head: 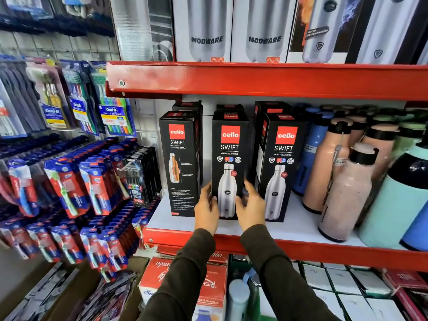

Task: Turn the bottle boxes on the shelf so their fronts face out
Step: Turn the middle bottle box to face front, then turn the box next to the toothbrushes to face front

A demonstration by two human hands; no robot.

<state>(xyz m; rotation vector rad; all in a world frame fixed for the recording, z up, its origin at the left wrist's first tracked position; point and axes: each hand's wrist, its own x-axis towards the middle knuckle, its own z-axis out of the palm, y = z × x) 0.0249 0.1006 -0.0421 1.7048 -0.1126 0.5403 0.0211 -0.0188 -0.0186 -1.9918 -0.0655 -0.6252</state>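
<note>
The middle tall black cardboard Cello Swift bottle box (229,163), upright on the white red-edged shelf (289,225), is gripped low by the left hand (206,209) at nine o'clock and the right hand (251,205) at three o'clock.

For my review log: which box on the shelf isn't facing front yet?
On the middle red shelf, three black boxes stand in front. It is the left box: small cutaway bottle above fine print, not the large steel bottle shown on the other two.

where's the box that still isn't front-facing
Head view, left of centre: the leftmost cello box on the white shelf, beside the box both hands hold.
</note>
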